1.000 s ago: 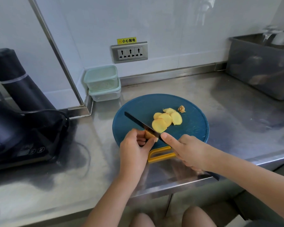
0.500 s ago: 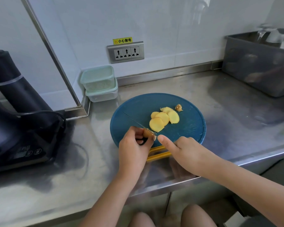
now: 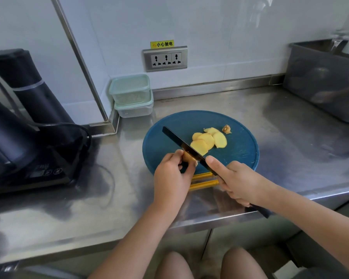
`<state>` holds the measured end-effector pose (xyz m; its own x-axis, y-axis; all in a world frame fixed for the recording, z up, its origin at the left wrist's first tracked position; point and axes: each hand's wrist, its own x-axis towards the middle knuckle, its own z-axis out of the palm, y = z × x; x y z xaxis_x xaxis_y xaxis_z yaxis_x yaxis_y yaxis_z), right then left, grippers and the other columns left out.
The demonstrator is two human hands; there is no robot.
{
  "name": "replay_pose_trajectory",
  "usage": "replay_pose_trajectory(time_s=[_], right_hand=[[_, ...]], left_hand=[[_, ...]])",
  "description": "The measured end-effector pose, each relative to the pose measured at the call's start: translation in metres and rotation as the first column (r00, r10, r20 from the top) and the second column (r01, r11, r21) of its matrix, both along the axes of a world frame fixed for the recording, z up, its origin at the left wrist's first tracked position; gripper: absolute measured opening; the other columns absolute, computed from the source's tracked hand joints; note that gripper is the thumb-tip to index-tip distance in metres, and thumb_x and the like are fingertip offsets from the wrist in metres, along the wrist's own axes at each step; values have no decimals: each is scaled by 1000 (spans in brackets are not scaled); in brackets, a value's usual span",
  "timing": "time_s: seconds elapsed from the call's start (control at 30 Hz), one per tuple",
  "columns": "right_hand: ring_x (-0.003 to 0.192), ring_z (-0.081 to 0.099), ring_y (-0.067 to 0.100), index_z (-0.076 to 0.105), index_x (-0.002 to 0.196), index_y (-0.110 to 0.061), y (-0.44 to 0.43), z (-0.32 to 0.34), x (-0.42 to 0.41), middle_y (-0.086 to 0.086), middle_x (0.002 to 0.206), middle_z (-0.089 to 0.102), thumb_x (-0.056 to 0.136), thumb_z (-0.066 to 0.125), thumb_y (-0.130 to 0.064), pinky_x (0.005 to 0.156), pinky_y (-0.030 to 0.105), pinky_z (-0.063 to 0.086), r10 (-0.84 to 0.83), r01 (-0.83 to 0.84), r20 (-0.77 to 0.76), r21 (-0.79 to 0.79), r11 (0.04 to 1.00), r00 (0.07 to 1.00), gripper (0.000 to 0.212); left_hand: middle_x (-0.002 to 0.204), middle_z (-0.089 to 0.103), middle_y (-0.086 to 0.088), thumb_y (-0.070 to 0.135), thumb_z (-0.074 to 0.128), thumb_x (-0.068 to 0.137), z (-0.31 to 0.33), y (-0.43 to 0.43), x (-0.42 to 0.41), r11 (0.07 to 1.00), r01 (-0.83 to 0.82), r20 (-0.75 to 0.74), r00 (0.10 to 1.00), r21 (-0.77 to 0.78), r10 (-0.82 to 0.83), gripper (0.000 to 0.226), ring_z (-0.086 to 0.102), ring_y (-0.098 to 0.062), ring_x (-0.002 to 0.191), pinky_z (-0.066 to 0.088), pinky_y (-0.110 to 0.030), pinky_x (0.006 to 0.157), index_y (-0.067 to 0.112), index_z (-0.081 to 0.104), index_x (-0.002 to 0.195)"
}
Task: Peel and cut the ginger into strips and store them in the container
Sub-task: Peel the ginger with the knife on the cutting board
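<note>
Ginger piece [image 3: 187, 157]: at near edge of cutting board [image 3: 241, 152], pinched by left hand [image 3: 170, 178].
Knife [image 3: 177, 140]: gripped by right hand [image 3: 239, 183], blade across the piece.
Slices [image 3: 208, 141]: mid-board.
Containers [image 3: 131, 91]: stacked, beyond the board's far-left edge.

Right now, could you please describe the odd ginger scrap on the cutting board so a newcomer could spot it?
Find the round blue cutting board on the steel counter. Right of its pale yellow ginger slices lies one small scrap. Unlike the smooth slices, it is lumpy and brownish.
</note>
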<state>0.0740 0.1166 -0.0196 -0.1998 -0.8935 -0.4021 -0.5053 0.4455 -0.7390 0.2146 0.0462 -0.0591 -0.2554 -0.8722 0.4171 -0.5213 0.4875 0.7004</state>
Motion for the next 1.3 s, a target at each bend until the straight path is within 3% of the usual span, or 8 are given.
replay_pose_trajectory(time_s=[0.13,0.3,0.47,0.6,0.73,0.93,1.2,1.3], right_hand=[[43,39,15,42,67,-17,3,5,2,3,57,41,61,20,-92,48,21,33,-1,-2,-102,-28,1000,995,78],[60,35,23,37,63,-13,0,5,9,10,71,40,43,31,-92,57,30,33,-71,69,-51,-36,997,996,82],[44,37,14,40,62,-13,3,6,7,6,55,40,71,26,-84,48,24,33,-23,19,-101,-39,999,995,73],[46,33,14,41,62,-10,4,5,11,9,61,37,59,23,-88,52,28,35,-46,35,-160,-69,997,986,80],[55,45,17,46,62,-7,7,5,19,10,61,46,67,12,-81,64,32,48,-33,-3,-336,-106,994,941,81],[55,46,14,47,66,-8,7,-2,23,5,61,48,84,9,-75,62,35,44,28,-86,-480,-98,991,877,79],[51,45,16,40,56,-12,-1,8,31,4,54,43,72,8,-77,68,36,52,28,-94,-475,-116,989,880,74],[53,44,15,42,60,-12,4,5,26,4,58,45,81,9,-77,66,36,50,26,-90,-481,-111,990,876,76]], left_hand=[[84,54,10,30,68,85,1,0,0,1000,-5,-8,1000,14,5,24,53,-4,74,37,-4,64,11,69,101],[84,53,13,31,68,85,1,1,1,999,-5,-24,1000,34,6,24,51,2,70,38,-2,63,13,69,101],[82,52,14,30,69,85,1,0,2,1000,2,-32,999,26,-2,23,51,5,68,38,-2,63,12,70,100],[84,52,12,31,67,86,1,0,1,1000,4,-3,1000,-6,-4,25,51,-2,71,36,-2,61,12,69,103],[82,58,3,31,66,87,-1,-2,0,1000,-3,40,999,-28,4,21,53,-8,70,37,-9,59,12,68,95],[79,52,5,27,67,86,-4,-5,0,1000,-23,43,999,-15,23,19,48,-6,66,33,-5,56,11,69,94],[80,53,6,27,68,85,-4,-6,0,1000,-5,44,999,-29,6,20,45,-1,61,38,-3,59,8,70,91],[80,57,3,28,68,85,-3,-5,-1,1000,-9,54,998,-21,10,19,49,-4,64,39,-6,57,10,70,91]])
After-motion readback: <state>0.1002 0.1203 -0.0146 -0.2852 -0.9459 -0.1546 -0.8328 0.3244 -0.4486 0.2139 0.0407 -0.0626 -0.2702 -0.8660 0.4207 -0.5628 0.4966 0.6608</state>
